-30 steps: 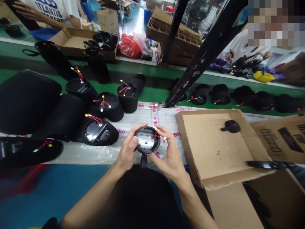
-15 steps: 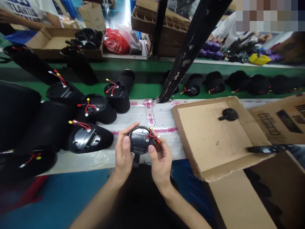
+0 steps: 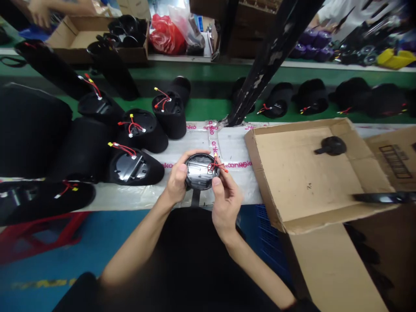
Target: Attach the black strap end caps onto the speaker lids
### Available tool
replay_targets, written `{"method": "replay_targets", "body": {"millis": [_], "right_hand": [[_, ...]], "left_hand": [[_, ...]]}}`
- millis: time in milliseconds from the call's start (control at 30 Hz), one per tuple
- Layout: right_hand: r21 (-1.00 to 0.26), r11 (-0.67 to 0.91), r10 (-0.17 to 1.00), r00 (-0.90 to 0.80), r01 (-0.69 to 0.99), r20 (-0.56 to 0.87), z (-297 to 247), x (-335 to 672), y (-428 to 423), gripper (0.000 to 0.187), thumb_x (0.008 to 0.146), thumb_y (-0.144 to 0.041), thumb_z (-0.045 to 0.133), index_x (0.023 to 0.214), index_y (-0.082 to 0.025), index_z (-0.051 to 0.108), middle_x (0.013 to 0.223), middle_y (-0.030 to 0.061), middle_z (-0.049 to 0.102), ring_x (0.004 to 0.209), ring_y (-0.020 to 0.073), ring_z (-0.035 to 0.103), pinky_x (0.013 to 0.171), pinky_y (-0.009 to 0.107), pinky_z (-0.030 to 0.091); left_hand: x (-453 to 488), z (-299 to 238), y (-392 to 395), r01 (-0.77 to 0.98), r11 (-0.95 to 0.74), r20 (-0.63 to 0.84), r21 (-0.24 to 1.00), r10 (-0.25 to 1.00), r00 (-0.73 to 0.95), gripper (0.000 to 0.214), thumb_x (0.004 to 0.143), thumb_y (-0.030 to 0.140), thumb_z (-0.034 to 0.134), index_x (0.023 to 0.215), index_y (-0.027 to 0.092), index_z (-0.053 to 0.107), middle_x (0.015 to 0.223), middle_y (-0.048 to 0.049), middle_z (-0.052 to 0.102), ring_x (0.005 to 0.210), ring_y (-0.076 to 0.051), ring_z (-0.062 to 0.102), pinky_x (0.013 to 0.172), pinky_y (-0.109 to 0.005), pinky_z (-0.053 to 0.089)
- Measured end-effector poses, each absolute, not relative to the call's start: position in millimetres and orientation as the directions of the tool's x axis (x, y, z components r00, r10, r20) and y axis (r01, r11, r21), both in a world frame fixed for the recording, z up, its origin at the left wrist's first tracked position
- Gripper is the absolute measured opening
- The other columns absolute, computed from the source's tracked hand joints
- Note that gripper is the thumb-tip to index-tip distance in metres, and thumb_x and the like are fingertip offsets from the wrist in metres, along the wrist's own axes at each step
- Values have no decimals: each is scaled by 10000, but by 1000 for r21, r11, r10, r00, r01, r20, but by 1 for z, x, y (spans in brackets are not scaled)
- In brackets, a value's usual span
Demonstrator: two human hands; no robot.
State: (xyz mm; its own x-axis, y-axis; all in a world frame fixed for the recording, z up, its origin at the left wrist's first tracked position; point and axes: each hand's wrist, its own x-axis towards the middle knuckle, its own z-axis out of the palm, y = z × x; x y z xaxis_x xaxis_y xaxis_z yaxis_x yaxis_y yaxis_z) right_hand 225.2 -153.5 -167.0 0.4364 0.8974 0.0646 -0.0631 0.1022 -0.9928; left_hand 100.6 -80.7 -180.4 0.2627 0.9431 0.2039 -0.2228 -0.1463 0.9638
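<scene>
Between both hands I hold a round black plastic cap (image 3: 199,172) with a shiny inner face and a short tab or strap below it. My left hand (image 3: 176,180) grips its left rim, thumb on top. My right hand (image 3: 227,199) pinches the right rim near thin red wires (image 3: 217,166) with yellow and red connectors. To the left on the bench stands a black cylindrical housing (image 3: 138,169) with similar wires on its slanted end. Behind it are two more such housings, one (image 3: 143,128) nearer and one (image 3: 170,112) farther back.
An open cardboard tray (image 3: 312,186) at right holds one black round part (image 3: 332,146). A black post (image 3: 263,69) rises behind the white-covered bench (image 3: 224,145). More black housings line the green conveyor (image 3: 208,104). A person's hand (image 3: 45,12) shows at upper left.
My view has tilted down and shifted left, so the surroundings appear higher and farther right. The cap stays in both hands, tipped a little differently.
</scene>
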Motion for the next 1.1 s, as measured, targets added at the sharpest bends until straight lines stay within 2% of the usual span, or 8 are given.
{"method": "replay_targets", "body": {"millis": [100, 233, 433, 600, 667, 800, 933, 1100], "right_hand": [[-993, 94, 906, 409, 65, 112, -163, 223, -156, 504, 1072, -489, 596, 1475, -211, 719, 1528, 102, 715, 1504, 299, 623, 1329, 562, 436], [-994, 82, 937, 345, -75, 52, -165, 226, -153, 540, 1103, -479, 556, 1573, -221, 628, 1667, 84, 588, 1593, 270, 521, 1356, 538, 393], [-949, 47, 987, 161, -312, -4, -176, 252, -141, 443, 1002, -433, 771, 1421, -291, 756, 1560, 54, 697, 1521, 288, 608, 1339, 558, 419], [-985, 51, 981, 192, -165, 18, -169, 254, -143, 467, 1021, -462, 746, 1453, -285, 738, 1555, 57, 700, 1517, 278, 611, 1322, 533, 447], [-992, 42, 983, 184, -123, 19, -168, 254, -144, 484, 1038, -495, 709, 1472, -281, 725, 1555, 63, 699, 1509, 283, 619, 1309, 532, 465], [-995, 25, 989, 150, -95, 11, -166, 260, -142, 464, 1014, -512, 735, 1421, -290, 764, 1492, 67, 745, 1457, 308, 668, 1267, 549, 515], [-1000, 10, 978, 208, 19, 14, -160, 261, -141, 469, 1006, -541, 730, 1385, -271, 792, 1425, 82, 781, 1394, 334, 716, 1213, 554, 569], [-998, -25, 980, 196, 56, -13, -160, 261, -144, 515, 992, -585, 725, 1395, -270, 789, 1467, 85, 752, 1405, 343, 708, 1204, 534, 582]], "left_hand": [[110, -180, -90, -174, -208, 235, 963, 959, 156, 591, 1081, 611, 394, 1321, 191, 735, 1327, -129, 782, 1226, -337, 735, 1069, -470, 593], [113, -183, -92, -196, -259, 284, 946, 953, 111, 583, 1082, 615, 410, 1327, 190, 724, 1357, -127, 772, 1260, -324, 728, 1115, -465, 573], [84, -179, -78, -283, -75, 196, 956, 882, 428, 616, 1068, 608, 510, 1505, 206, 670, 1598, -126, 643, 1496, -364, 596, 1273, -507, 478], [61, -179, -90, -162, -172, 227, 972, 873, 431, 696, 1098, 651, 489, 1699, 301, 453, 1778, -80, 429, 1668, -312, 381, 1399, -487, 281], [55, -184, -95, -81, -208, 222, 975, 875, 429, 830, 1015, 663, 661, 1717, 295, 416, 1775, -115, 427, 1655, -344, 401, 1394, -511, 290], [47, -193, -90, 71, -285, 228, 956, 872, 434, 950, 819, 453, 959, 1650, 286, 530, 1678, -155, 559, 1563, -371, 539, 1343, -534, 391], [42, -184, -85, 71, -333, 273, 940, 861, 430, 881, 834, 359, 949, 1623, 277, 564, 1603, -165, 636, 1486, -367, 621, 1290, -550, 466], [43, -160, -101, 61, -224, 164, 973, 848, 503, 986, 905, 514, 865, 1733, 285, 381, 1761, -146, 439, 1644, -403, 408, 1362, -603, 338]]}}
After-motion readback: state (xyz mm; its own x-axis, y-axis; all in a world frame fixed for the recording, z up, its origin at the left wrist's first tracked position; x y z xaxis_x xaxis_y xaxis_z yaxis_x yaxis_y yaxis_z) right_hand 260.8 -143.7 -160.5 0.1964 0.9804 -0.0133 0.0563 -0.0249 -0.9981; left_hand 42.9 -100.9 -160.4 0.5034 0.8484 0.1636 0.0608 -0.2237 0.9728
